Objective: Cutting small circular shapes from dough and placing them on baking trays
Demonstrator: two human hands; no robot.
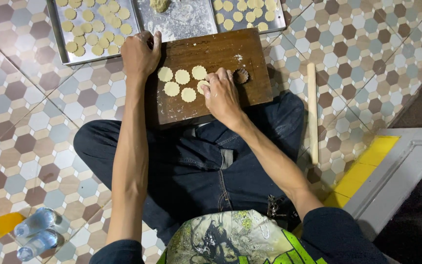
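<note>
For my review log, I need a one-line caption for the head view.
Seated cross-legged, left hand steadies a wooden board while right hand touches scalloped dough rounds.

We cannot see the fingertips of the right hand [222, 94], which cover part of one dough round [202, 86] on the wooden board [211, 105], so its full outline is hidden. The metal trays [59, 46] run off the top edge, cutting off their far rows of rounds and the dough lump [160, 4]. Two bottles [37, 232] at the lower left are blurred, perhaps clear plastic.
</note>
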